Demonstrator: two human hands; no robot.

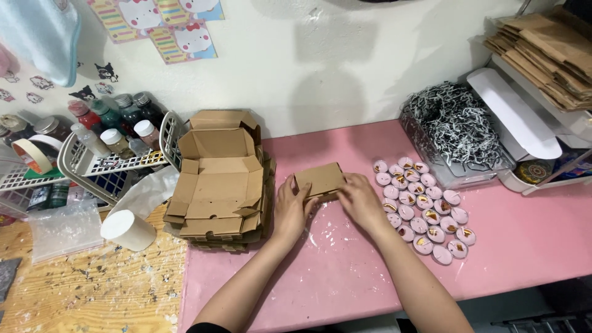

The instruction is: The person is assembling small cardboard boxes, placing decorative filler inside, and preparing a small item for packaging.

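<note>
A small brown cardboard box (319, 179) sits closed on the pink table (345, 271) in the middle. My left hand (291, 209) grips its left side and my right hand (361, 202) grips its right side, fingers pressed on the lid edges. A stack of flat, unfolded cardboard boxes (219, 185) lies just left of my left hand. Right of my right hand, several small round pink candles (422, 206) with gold flecks are laid out in rows.
A clear bin of black-and-white shredded paper (455, 126) stands at the back right, beside white trays and a pile of brown paper bags (549, 49). At the left are a white wire basket of paint bottles (114, 139), a tape roll (34, 154) and a white cylinder (127, 230).
</note>
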